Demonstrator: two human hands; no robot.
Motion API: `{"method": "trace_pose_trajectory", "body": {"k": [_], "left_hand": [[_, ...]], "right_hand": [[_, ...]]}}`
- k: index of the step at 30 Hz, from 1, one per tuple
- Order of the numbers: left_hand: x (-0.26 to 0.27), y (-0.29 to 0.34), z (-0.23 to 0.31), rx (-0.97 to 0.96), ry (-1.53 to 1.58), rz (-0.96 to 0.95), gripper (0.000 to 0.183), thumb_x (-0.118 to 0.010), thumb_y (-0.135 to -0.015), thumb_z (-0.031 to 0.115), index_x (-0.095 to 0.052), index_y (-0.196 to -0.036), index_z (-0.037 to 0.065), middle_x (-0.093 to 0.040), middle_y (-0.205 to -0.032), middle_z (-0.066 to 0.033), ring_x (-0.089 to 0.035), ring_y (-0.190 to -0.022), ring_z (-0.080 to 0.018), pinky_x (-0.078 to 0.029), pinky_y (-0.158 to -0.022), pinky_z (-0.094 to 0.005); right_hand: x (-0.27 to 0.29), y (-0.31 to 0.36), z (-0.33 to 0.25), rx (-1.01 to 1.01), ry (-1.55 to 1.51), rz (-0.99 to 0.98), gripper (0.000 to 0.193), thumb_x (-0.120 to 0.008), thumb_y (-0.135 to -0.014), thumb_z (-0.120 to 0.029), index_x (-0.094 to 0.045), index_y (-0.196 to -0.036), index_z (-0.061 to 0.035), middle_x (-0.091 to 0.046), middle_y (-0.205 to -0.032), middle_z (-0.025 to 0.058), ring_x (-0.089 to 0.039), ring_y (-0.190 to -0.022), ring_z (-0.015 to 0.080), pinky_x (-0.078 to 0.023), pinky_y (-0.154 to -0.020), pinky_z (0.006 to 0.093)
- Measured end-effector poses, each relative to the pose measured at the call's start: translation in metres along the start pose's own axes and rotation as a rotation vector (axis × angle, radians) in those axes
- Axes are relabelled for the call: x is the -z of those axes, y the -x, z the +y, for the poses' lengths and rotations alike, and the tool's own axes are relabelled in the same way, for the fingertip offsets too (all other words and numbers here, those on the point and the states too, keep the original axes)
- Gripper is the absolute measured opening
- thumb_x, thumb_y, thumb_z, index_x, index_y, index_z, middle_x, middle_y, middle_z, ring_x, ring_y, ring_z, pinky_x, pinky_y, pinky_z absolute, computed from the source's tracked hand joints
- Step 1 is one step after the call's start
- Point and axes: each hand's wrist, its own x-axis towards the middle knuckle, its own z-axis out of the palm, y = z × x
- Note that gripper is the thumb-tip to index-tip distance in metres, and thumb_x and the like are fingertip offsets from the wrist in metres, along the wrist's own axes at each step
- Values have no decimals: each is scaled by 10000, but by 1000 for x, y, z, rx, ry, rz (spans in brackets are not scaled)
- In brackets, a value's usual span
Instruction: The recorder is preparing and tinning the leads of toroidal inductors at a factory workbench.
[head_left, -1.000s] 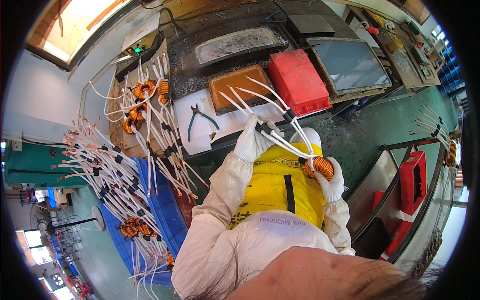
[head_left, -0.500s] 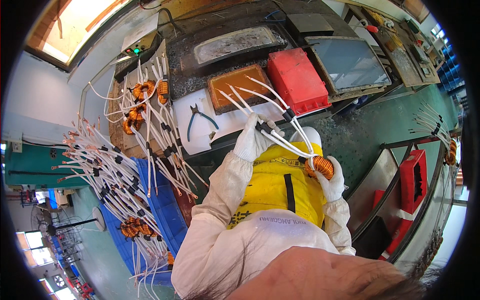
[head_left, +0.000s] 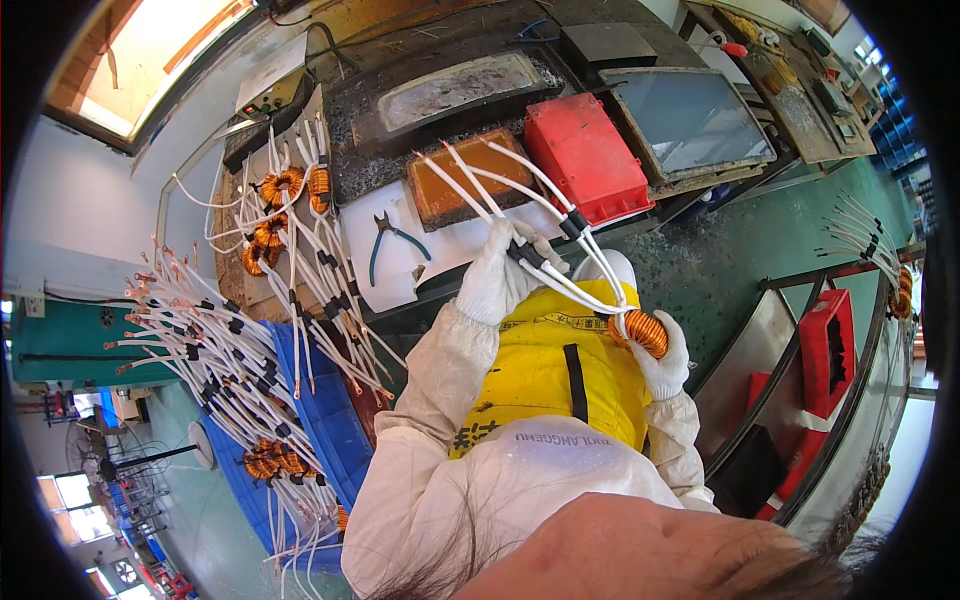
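My right hand (head_left: pixel 664 366), in a white glove, grips a copper-wound toroidal coil (head_left: pixel 645 334) by its right side. White leads with black sleeves (head_left: pixel 572 224) run up from the coil. Around one pair of these leads my gloved left hand (head_left: pixel 497 278) is closed, near a black sleeve. The other pair stands free to its right. Bare copper-coloured lead tips reach over a dark-rimmed tray with an amber-brown surface (head_left: pixel 440 190); contact cannot be judged. Cutting pliers (head_left: pixel 392 243) with dark teal handles lie open on white paper (head_left: pixel 362 270), left of the tray.
A red box (head_left: pixel 585 160) and a grey glass-like panel (head_left: pixel 690 125) stand right of the tray. Behind it is a dark-rimmed metal basin (head_left: pixel 455 90). More coils (head_left: pixel 268 235) lie at left, beside a blue bin (head_left: pixel 325 415) heaped with leads. Red bins (head_left: pixel 828 350) sit in a right-hand rack.
The lead tips have risen slightly and shifted left over the tray. Both hands keep their grip. The green light on the box at far left no longer shows. The whole view has shifted a little.
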Motion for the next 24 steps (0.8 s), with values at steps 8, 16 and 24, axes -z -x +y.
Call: {"method": "trace_pose_trajectory", "body": {"k": [8,16,24], "left_hand": [[-35,-25,40,-76,-94,-89,422,-343,-1012,447,-531,-989,70,-638,-894,-140,-670,-866,-380,-576,-760,-522],[-42,-80,75,-167,-88,11,348,-401,-1012,379,-567,-895,96,-607,-834,-78,-617,-836,-284,-527,-860,-540],[-25,-106,87,-205,-18,-43,332,-382,-1017,355,-553,-929,84,-609,-855,-86,-625,-869,-280,-520,-895,-540]], "right_hand": [[5,-61,-33,240,5,94,546,-795,-694,-56,-570,-1191,-29,-612,-1077,146,-626,-986,286,-494,-865,330],[6,-143,-71,416,62,142,561,-803,-700,-79,-577,-1213,-71,-618,-1007,140,-630,-913,287,-505,-805,336],[3,-182,-80,435,110,56,573,-777,-727,-111,-562,-1258,-114,-607,-1009,134,-627,-905,292,-510,-795,333]]}}
